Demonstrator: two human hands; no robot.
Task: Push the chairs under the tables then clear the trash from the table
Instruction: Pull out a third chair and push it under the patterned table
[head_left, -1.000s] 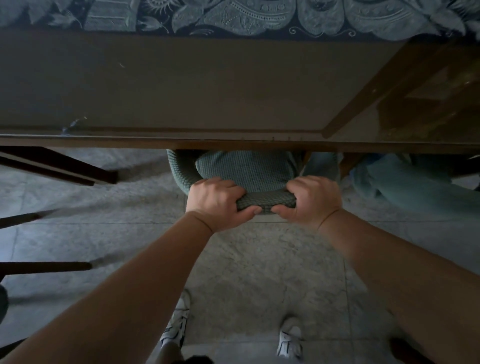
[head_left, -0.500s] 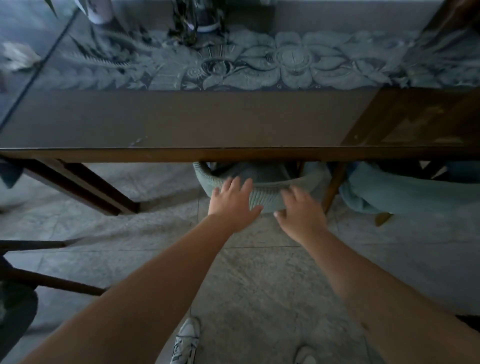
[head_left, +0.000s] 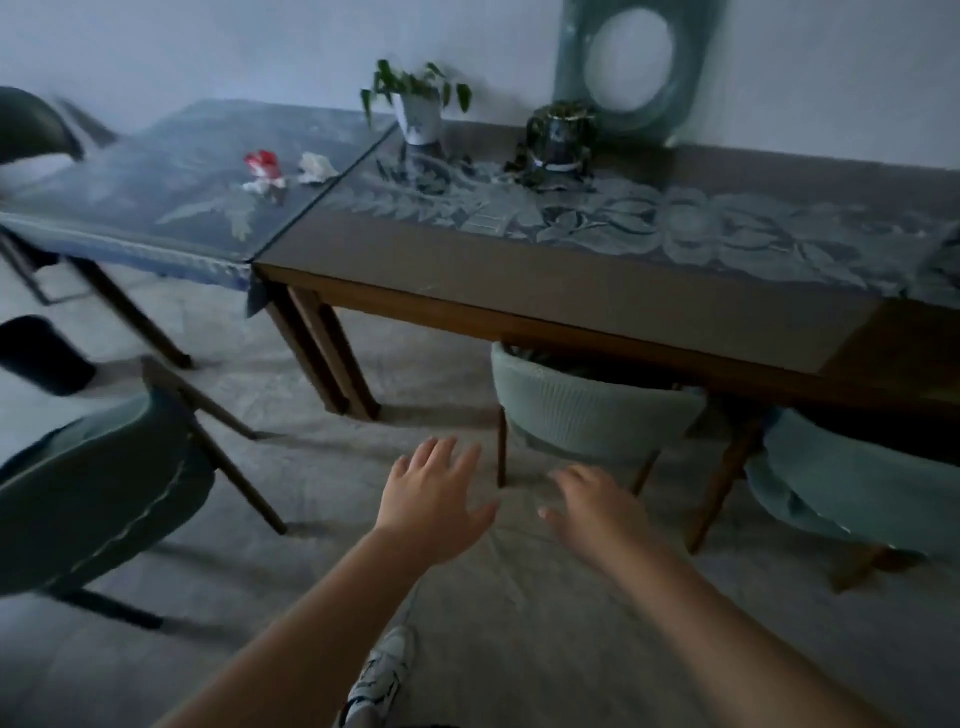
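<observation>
A pale green woven chair (head_left: 592, 410) stands tucked under the brown wooden table (head_left: 519, 312), only its curved back showing. My left hand (head_left: 431, 499) and my right hand (head_left: 597, 506) hover open in front of it, apart from the chair, fingers spread. A second pale green chair (head_left: 852, 483) sits partly under the table at the right. A dark green chair (head_left: 98, 483) stands out on the floor at the left, away from the blue-clothed table (head_left: 130, 228). Red and white crumpled trash (head_left: 265, 169) and a white crumpled piece (head_left: 317, 167) lie on that table.
A potted plant (head_left: 415, 109) and a dark vase (head_left: 558, 140) stand at the back of the brown table. A round mirror (head_left: 631, 62) leans on the wall. Another dark chair (head_left: 31, 124) is at the far left, with a black bin (head_left: 41, 356) on the floor.
Both hands let go of the pale green chair's back and pulled away from it. The view lifted and swung left, bringing the blue-clothed table and the dark green chair into sight.
</observation>
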